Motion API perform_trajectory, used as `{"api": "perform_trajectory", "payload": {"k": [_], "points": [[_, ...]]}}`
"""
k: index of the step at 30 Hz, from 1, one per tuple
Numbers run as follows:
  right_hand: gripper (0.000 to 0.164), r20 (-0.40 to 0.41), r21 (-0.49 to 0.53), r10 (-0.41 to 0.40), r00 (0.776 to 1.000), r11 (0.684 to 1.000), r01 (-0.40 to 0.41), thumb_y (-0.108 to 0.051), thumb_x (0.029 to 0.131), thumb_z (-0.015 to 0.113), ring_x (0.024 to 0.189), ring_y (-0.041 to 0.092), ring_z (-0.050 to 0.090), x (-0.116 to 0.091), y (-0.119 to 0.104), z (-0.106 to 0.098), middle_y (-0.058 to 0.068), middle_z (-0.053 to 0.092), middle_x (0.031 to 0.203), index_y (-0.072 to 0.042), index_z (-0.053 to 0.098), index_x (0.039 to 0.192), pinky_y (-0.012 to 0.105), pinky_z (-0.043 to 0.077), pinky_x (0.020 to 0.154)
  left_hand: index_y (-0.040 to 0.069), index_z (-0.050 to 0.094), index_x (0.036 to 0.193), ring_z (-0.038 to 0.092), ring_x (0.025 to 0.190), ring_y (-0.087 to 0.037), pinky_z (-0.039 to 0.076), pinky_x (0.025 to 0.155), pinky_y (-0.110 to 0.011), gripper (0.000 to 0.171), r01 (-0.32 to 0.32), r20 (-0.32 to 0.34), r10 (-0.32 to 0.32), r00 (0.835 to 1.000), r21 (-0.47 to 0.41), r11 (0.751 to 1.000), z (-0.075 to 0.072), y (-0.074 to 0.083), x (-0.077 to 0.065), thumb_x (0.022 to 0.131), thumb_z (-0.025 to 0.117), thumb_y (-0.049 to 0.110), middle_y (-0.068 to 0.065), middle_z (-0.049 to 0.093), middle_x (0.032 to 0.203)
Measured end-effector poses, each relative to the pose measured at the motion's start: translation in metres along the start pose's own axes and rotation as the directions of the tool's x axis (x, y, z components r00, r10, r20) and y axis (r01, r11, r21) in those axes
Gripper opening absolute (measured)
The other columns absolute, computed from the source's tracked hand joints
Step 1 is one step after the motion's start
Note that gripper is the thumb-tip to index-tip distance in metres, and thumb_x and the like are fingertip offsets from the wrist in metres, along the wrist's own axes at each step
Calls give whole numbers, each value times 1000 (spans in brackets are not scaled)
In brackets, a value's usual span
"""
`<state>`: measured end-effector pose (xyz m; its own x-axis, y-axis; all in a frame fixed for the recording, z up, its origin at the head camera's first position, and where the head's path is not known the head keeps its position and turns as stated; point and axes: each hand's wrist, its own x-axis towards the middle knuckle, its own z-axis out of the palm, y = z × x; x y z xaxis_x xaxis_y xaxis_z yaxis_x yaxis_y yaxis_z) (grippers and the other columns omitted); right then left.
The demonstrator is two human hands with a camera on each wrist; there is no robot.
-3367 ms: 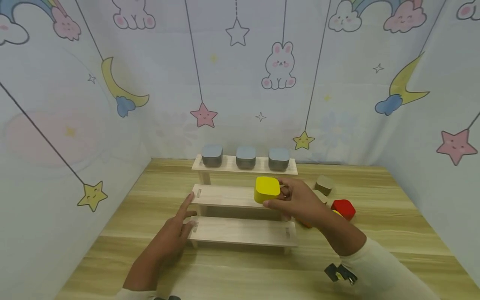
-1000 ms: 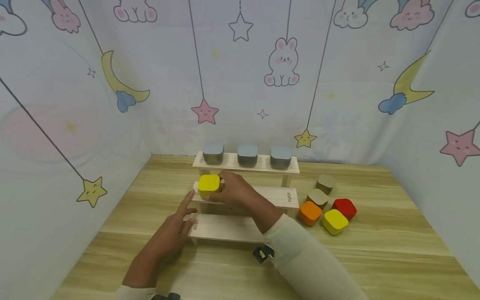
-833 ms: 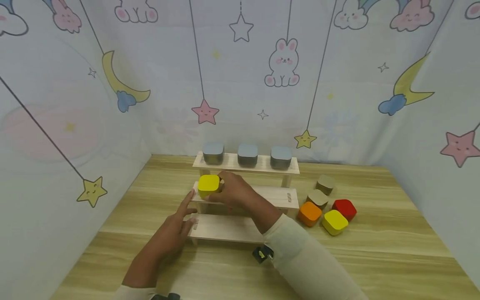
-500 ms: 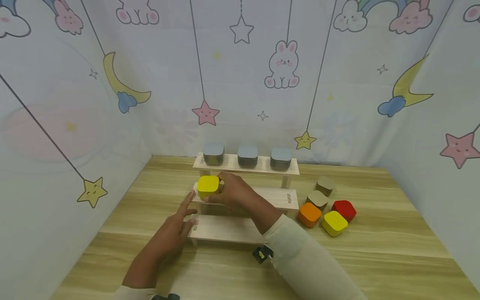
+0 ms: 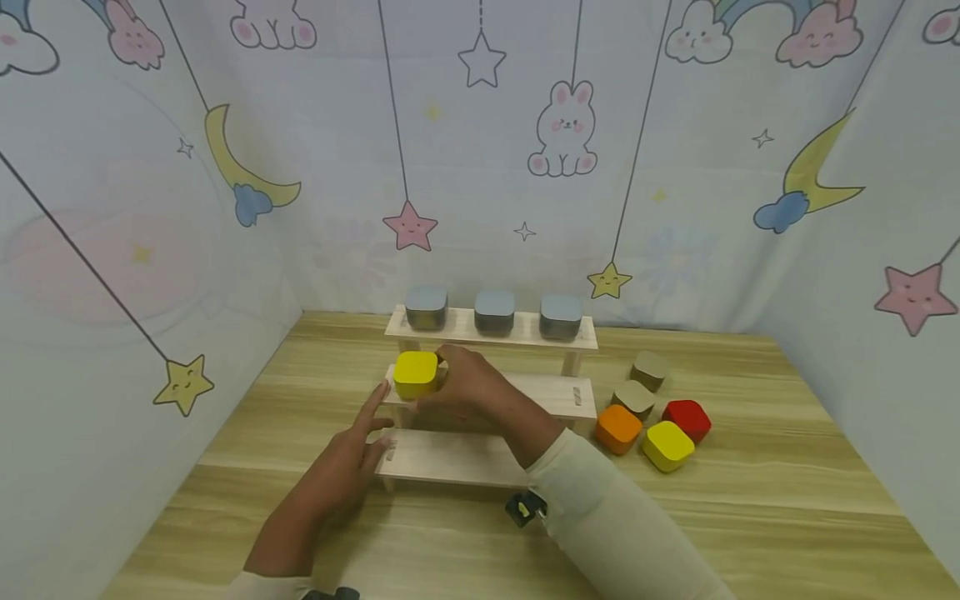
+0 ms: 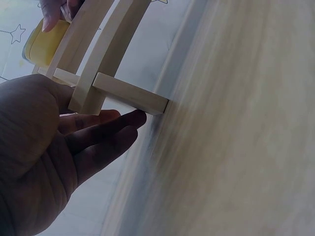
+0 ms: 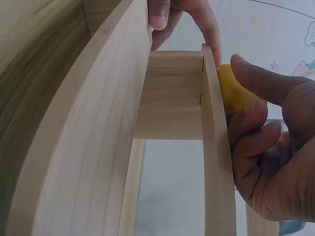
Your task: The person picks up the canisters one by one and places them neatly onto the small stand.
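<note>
A yellow rounded block [image 5: 416, 374] sits at the left end of the middle step of a three-tier wooden shelf [image 5: 450, 457]. My right hand [image 5: 480, 387] has its thumb and fingers at the block's right side, pinching it; the left wrist view shows a fingertip on the yellow block [image 6: 47, 44]. Against the shelf's left end rests my left hand [image 5: 347, 461], its index finger straight along the middle step's edge and its thumb by the lowest step. In the left wrist view, that hand's fingers [image 6: 106, 140] are extended beside the wooden upright.
On the top step stand three grey rounded blocks [image 5: 495, 313] in a row. Right of the shelf, loose blocks lie on the table [image 5: 750, 500]: orange [image 5: 618, 429], yellow [image 5: 668, 446], red [image 5: 687, 421] and two tan ones [image 5: 633, 400]. Patterned cloth walls [image 5: 480, 167] surround the table.
The right hand has carried the yellow block leftward from the middle step's right part to its left end, then shifted it slightly further left. The left hand has stayed at the shelf.
</note>
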<state>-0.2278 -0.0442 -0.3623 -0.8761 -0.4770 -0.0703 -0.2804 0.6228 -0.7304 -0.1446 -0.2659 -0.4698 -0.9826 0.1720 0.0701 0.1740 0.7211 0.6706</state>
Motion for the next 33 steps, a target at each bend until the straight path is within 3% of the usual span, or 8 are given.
{"api": "perform_trajectory", "payload": {"k": [5, 10, 13, 16, 20, 25, 33], "points": [[89, 9, 2, 28, 1000, 1000, -28, -28, 81, 100, 142, 35, 62, -2, 1, 0, 14, 62, 157, -4, 55, 155, 54, 51, 121, 42, -7, 175, 72, 130, -45, 50, 116, -69, 84, 5, 4, -5, 1000, -2, 1000, 1, -1, 1, 118, 50, 17, -25, 57, 160], [91, 7, -66, 31, 999, 997, -30, -24, 81, 100, 147, 38, 59, -8, 2, -1, 18, 61, 159, -2, 54, 156, 56, 49, 123, 42, -6, 175, 72, 131, -46, 50, 116, -69, 84, 8, 3, -8, 1000, 1, 1000, 1, -1, 2, 118, 50, 17, -26, 57, 160], [90, 1, -106, 38, 999, 994, -37, -23, 81, 99, 142, 39, 63, -13, 2, -3, 20, 63, 155, -2, 54, 156, 55, 53, 119, 42, -6, 175, 73, 129, -45, 51, 115, -69, 84, 12, 3, -12, 1000, 1, 1000, 1, 0, 2, 117, 50, 17, -26, 57, 160], [90, -13, -142, 60, 998, 988, -62, -25, 83, 99, 119, 32, 71, -20, 4, -6, 16, 74, 135, -5, 52, 158, 53, 58, 110, 43, -6, 175, 73, 128, -45, 52, 114, -69, 84, 17, 1, -17, 1000, 4, 1000, 1, 1, 2, 117, 50, 17, -26, 57, 160], [89, -34, -172, 94, 995, 980, -98, -31, 86, 96, 89, 21, 67, -35, 9, -10, 6, 74, 100, -10, 51, 160, 46, 61, 89, 40, -5, 175, 73, 129, -46, 52, 115, -68, 84, 14, -2, -14, 1000, 2, 1000, 1, 2, 2, 117, 50, 16, -26, 58, 159], [87, -56, -173, 94, 994, 980, -102, -30, 88, 94, 77, 18, 66, -58, 14, -14, 1, 69, 89, -11, 50, 161, 37, 56, 69, 39, -4, 176, 72, 130, -46, 51, 115, -69, 84, 5, -10, -5, 1000, 9, 1000, 2, 2, 2, 117, 51, 16, -26, 59, 158], [81, -76, -206, -9, 997, 979, -6, -30, 91, 92, 63, 14, 54, -91, 31, -16, -1, 62, 72, -9, 52, 158, 29, 46, 58, 38, -4, 176, 71, 132, -46, 50, 116, -69, 83, 19, -8, -19, 1000, 9, 1000, 0, 2, 0, 117, 51, 18, -25, 58, 160]]}}
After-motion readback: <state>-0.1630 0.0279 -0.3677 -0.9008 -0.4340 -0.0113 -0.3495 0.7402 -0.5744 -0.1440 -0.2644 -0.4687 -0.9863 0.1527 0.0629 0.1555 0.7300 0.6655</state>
